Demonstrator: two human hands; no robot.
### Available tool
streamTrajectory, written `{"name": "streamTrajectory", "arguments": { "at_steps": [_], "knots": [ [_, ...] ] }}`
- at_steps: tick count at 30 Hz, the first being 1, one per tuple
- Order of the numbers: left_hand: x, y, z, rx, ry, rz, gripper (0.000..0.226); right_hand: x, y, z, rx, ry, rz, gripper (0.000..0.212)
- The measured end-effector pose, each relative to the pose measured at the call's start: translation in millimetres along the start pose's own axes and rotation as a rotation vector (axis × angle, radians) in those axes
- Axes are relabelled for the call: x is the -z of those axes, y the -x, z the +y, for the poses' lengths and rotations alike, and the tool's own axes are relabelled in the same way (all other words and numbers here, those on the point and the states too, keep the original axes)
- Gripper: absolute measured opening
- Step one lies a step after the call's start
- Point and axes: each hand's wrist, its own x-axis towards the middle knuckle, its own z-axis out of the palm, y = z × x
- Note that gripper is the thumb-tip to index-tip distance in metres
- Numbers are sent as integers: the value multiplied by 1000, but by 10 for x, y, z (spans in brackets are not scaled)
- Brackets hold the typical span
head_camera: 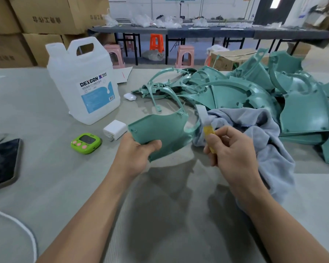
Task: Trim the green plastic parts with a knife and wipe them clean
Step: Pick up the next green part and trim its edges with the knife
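Note:
My left hand [139, 154] grips a flat curved green plastic part [160, 130] by its near edge and holds it just above the table. My right hand [234, 150] holds a yellow-handled knife [209, 132] upright, its pale blade pointing up beside the part's right edge. A grey cloth [262, 133] lies bunched behind and under my right hand. A pile of several green plastic parts [258, 92] covers the table's far right.
A large white jug [82, 82] stands at the left. Near it lie a green timer [85, 143], a white charger [115, 130], a small white case [130, 96] and a dark tablet [2, 162]. The grey table [46, 177] reaches toward me.

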Motion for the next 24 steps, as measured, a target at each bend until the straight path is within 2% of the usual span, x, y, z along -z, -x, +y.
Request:
{"name": "streamTrajectory", "arguments": {
  "at_steps": [2, 6, 10, 12, 15, 16, 20, 24],
  "knots": [
    [-2, -12, -33, 30, 55, 20, 49, -25, 11, -39, -36, -155, -49, 35],
    [43, -64, -133, 119, 173, 125, 48, -99, -9, -40, -97, -265, -72, 31],
    [39, -54, -199, 55, 68, 87, 52, -175, -36, 0, -144, -372, -165, 35],
    [36, -54, -218, 13, 9, 65, 51, -186, -55, 38, -165, -273, -196, 34],
    [60, -74, -224, 11, -76, 29, 46, -134, -119, 126, -189, 70, -51, 30],
    [74, -75, -224, 22, -107, 19, 43, -108, -128, 139, -172, 105, -16, 28],
    [115, -82, -239, 5, -172, -46, 37, -30, -110, 74, -30, -104, -91, 30],
    [139, -66, -209, -54, -200, -48, 40, 49, -164, 111, -24, 52, -56, 23]
  ]
}}
